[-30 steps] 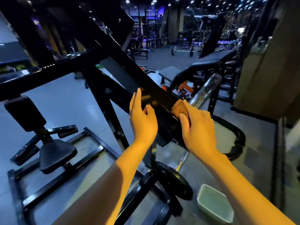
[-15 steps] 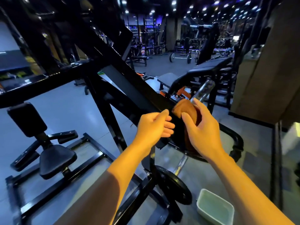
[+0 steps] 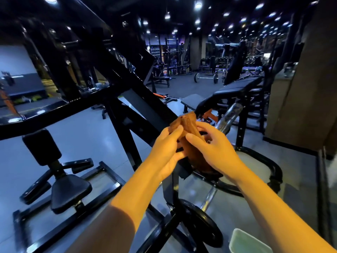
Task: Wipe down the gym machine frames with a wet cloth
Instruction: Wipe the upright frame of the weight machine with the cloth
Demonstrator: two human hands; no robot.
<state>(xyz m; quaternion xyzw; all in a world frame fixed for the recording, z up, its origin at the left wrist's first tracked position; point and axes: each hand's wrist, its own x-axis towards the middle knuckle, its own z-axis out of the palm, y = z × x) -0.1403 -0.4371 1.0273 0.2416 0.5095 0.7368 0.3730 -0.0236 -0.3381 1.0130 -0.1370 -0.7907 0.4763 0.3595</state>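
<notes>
You hold the brown cloth (image 3: 189, 136) with both hands in front of the sloping black frame beam (image 3: 144, 106), just above the beam's lower end. Your left hand (image 3: 166, 152) pinches the cloth's left side, thumb on top and the other fingers curled underneath; your right hand (image 3: 215, 152) grips the right side, thumb laid across the fabric and fingers curled behind it. The cloth is bunched, with a folded peak standing up above your fingertips and its lower part hanging down between your palms; whether it touches the beam you cannot tell. The beam's edge runs up and to the left from your hands, with open floor to its left above the black padded seat (image 3: 70, 192) and its base rails. Just right of your right hand the chrome sleeve (image 3: 228, 117) slants upward, leaving only a narrow gap. Below your wrists a black weight plate (image 3: 204, 223) sits near the floor, and a pale green basin (image 3: 248, 241) stands on the floor under your right forearm. A curved black base tube (image 3: 273, 168) rings the floor to the right.
</notes>
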